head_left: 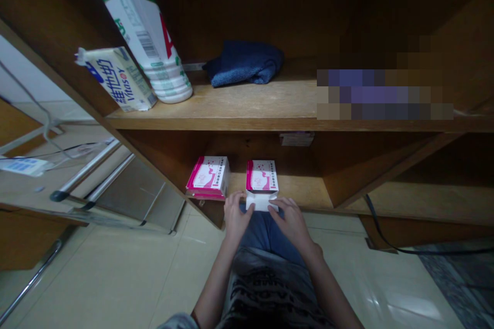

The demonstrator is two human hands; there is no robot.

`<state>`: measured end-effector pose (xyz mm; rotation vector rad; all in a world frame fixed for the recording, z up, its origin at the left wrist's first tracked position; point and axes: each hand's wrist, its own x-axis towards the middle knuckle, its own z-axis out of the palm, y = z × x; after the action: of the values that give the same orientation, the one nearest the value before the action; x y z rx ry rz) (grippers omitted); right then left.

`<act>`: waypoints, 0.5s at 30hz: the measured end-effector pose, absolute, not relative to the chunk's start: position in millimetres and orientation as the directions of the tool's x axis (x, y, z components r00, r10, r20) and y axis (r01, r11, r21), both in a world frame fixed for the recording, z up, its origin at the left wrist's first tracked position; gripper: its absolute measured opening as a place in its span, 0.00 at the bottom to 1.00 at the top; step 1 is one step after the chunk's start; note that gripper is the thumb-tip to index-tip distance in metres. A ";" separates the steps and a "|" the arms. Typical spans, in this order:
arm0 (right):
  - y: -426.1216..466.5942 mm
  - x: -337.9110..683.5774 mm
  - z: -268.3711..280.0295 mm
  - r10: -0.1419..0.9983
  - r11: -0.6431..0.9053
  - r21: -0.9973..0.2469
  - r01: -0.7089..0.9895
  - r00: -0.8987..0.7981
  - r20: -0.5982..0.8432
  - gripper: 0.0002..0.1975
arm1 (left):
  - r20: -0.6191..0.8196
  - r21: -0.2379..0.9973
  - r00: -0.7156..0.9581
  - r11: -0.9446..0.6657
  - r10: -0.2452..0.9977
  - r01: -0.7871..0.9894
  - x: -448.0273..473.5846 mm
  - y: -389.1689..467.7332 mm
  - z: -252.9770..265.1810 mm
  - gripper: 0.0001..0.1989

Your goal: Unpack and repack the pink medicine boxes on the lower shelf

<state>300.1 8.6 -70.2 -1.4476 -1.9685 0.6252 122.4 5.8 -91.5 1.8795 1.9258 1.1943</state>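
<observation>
A pink and white cardboard box (262,176) lies on the lower shelf in front of me. Its white end flap (262,201) sticks out towards me. My left hand (237,213) grips the flap's left side, thumb on top. From the right, my right hand (288,218) holds the same flap, its thumb near the left one; some fingertips are hidden. Left of this box, a short stack of similar pink and white boxes (208,175) sits at the shelf's left end, apart from my left hand.
Above, the wooden shelf (239,115) carries a Vitasoy carton (121,79), a tall white bottle (144,31), a folded blue cloth (247,63) and a blurred-out item. A metal-framed stand (127,185) is at left. A black cable (380,229) hangs at right.
</observation>
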 end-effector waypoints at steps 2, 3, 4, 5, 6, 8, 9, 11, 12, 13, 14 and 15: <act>6.7 292.7 -68.2 0.950 0.305 -0.731 0.611 -0.252 0.185 0.14 | 0.424 0.633 -0.155 -0.170 0.892 0.755 125.8 8.9 -86.4 0.16; 6.1 289.0 -68.1 0.944 0.312 -0.754 0.578 -0.278 0.178 0.15 | 0.443 0.628 -0.150 -0.186 0.884 0.756 127.9 11.4 -83.4 0.18; 5.7 285.8 -68.6 0.939 0.315 -0.773 0.550 -0.299 0.170 0.16 | 0.458 0.624 -0.148 -0.199 0.877 0.756 130.0 14.3 -80.5 0.19; 5.2 283.4 -69.6 0.937 0.311 -0.789 0.530 -0.309 0.163 0.19 | 0.468 0.621 -0.146 -0.207 0.872 0.756 131.9 17.4 -77.8 0.19; 4.6 282.1 -71.0 0.939 0.300 -0.803 0.515 -0.308 0.153 0.21 | 0.471 0.619 -0.142 -0.212 0.871 0.756 133.2 20.3 -75.7 0.19; 3.0 283.5 -73.8 0.951 0.257 -0.833 0.489 -0.283 0.127 0.25 | 0.463 0.623 -0.133 -0.215 0.877 0.752 133.4 24.9 -73.2 0.17; 1.8 286.4 -75.0 0.958 0.229 -0.852 0.470 -0.265 0.111 0.26 | 0.454 0.630 -0.123 -0.221 0.883 0.744 131.9 26.2 -72.8 0.17; -1.0 296.4 -76.8 0.971 0.164 -0.896 0.413 -0.230 0.072 0.27 | 0.433 0.655 -0.085 -0.248 0.898 0.714 125.6 26.9 -73.1 0.16; -2.4 303.1 -77.3 0.976 0.133 -0.916 0.378 -0.212 0.054 0.27 | 0.421 0.670 -0.058 -0.267 0.905 0.692 121.2 26.5 -73.6 0.15; -3.5 310.3 -77.5 0.981 0.105 -0.932 0.346 -0.191 0.039 0.27 | 0.411 0.687 -0.036 -0.284 0.911 0.669 116.3 25.9 -74.1 0.15; -4.2 317.7 -77.4 0.986 0.078 -0.944 0.321 -0.165 0.026 0.27 | 0.399 0.707 -0.022 -0.292 0.917 0.644 111.4 25.3 -74.5 0.14; -4.5 324.8 -76.7 0.990 0.056 -0.951 0.305 -0.138 0.014 0.26 | 0.387 0.728 -0.019 -0.293 0.922 0.620 106.9 24.7 -74.7 0.13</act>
<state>324.8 -4.5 -76.7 -1.3426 -1.5586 1.1173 106.9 24.7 -74.7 1.9222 1.6111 1.2230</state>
